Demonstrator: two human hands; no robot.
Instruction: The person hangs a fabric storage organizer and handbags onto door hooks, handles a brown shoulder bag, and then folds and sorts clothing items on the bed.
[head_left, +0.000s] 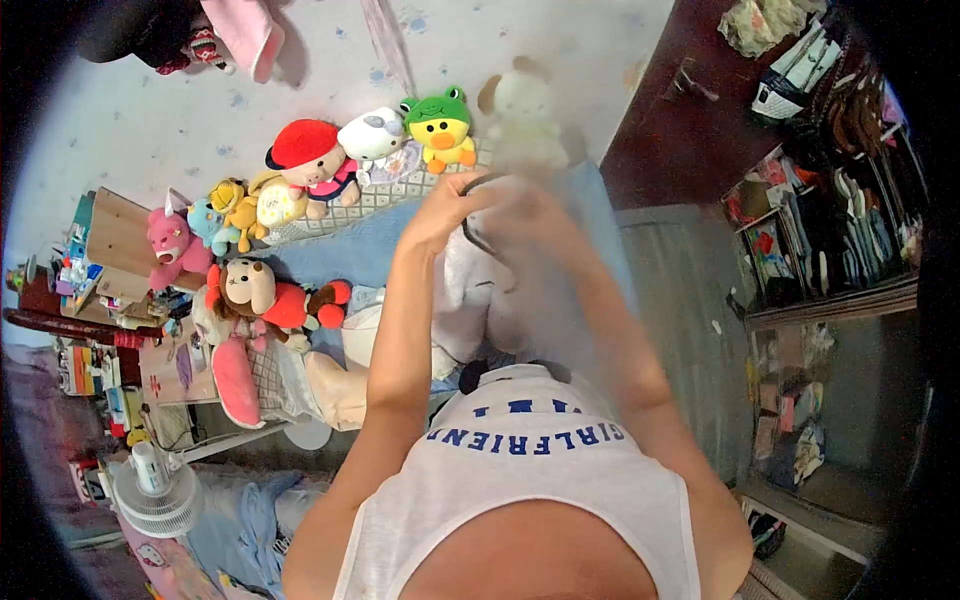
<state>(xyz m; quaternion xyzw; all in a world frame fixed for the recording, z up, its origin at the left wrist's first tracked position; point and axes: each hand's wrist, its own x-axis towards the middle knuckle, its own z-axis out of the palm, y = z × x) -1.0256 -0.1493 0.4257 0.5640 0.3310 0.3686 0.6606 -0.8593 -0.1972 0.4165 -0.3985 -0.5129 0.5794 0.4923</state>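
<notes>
My left hand (450,205) is raised in front of me over the blue bed cover, its fingers closed on the edge of a soft white cloth item with dark trim (475,270). The item hangs down from there toward my lap, and its exact kind is hard to make out. Close beside it, my right hand (530,220) is at the item's upper part. A hazy patch and blur cover that hand, so its fingers do not show clearly.
Behind my hands sits a row of plush toys, with a frog-hooded duck (440,135) and a red-capped pig (312,165). A monkey plush (265,290) lies at left. A white fan (155,490) stands lower left; open shelves with clothes (850,230) are at right.
</notes>
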